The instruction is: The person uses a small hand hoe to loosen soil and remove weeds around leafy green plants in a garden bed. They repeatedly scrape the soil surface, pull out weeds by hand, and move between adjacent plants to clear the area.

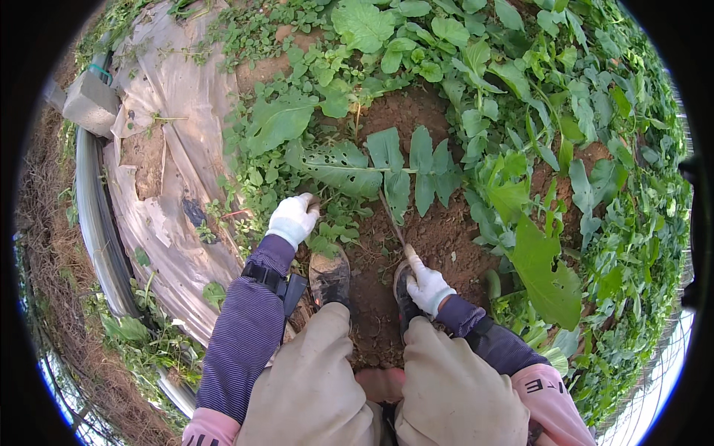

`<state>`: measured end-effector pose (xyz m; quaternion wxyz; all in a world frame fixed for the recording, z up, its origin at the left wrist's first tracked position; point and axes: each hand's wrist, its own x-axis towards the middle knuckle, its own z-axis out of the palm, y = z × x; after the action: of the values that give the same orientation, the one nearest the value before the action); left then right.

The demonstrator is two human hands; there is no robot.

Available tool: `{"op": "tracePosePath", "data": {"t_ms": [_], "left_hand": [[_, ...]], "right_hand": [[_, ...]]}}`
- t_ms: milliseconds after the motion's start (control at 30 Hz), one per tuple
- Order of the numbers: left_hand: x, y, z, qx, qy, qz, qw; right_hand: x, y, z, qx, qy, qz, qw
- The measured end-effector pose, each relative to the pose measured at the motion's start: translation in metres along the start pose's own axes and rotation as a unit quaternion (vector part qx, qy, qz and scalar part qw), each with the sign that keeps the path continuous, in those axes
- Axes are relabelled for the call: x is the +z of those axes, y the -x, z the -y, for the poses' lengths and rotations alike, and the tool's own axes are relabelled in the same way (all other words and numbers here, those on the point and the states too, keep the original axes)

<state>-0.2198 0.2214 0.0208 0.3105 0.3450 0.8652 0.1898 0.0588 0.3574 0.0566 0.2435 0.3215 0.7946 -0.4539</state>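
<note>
My left hand [294, 217], in a white glove, is closed with its fingertips among low green weeds [335, 212] just beyond my left shoe. The fingers appear to pinch some of these weeds. In my right hand [428, 285], also gloved in white, is a slim hand tool [394, 221] with a thin dark shaft and a pale handle. The shaft points up and to the left, and its far end is hidden beneath a large lobed leaf [387, 171] full of small holes. Bare brown soil [457, 241] lies around the tool.
Dense leafy plants [595, 149] cover the right side and the far ground. A torn plastic sheet [186, 267] spreads at left, bordered by a grey pipe [100, 223] and a concrete block [91, 102]. My shoes [329, 275] stand on the soil between my hands.
</note>
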Motion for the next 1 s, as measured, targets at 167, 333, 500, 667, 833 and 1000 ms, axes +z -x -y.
{"op": "tracePosePath", "data": {"t_ms": [167, 333, 500, 667, 833, 1000], "left_hand": [[-0.009, -0.001, 0.002, -0.038, 0.005, 0.014, 0.999], [0.000, 0.012, 0.005, -0.048, 0.012, 0.026, 0.998], [-0.001, 0.008, 0.007, -0.033, 0.029, 0.015, 0.999], [-0.008, 0.007, 0.007, -0.038, 0.026, 0.012, 0.999], [-0.007, 0.016, 0.018, -0.039, 0.060, -0.022, 0.997], [0.000, 0.019, 0.018, -0.057, 0.093, -0.041, 0.993]], "right_hand": [[0.007, 0.061, -0.054, -0.014, 0.007, 0.069, 0.997], [-0.019, -0.004, 0.007, -0.019, -0.063, -0.102, 0.993], [-0.027, -0.078, 0.033, -0.028, -0.056, -0.137, 0.989], [0.005, 0.000, 0.002, -0.043, 0.006, 0.008, 0.999], [-0.009, 0.039, -0.018, 0.002, 0.000, 0.047, 0.999], [-0.028, -0.023, 0.033, 0.009, -0.066, -0.057, 0.996]]}}
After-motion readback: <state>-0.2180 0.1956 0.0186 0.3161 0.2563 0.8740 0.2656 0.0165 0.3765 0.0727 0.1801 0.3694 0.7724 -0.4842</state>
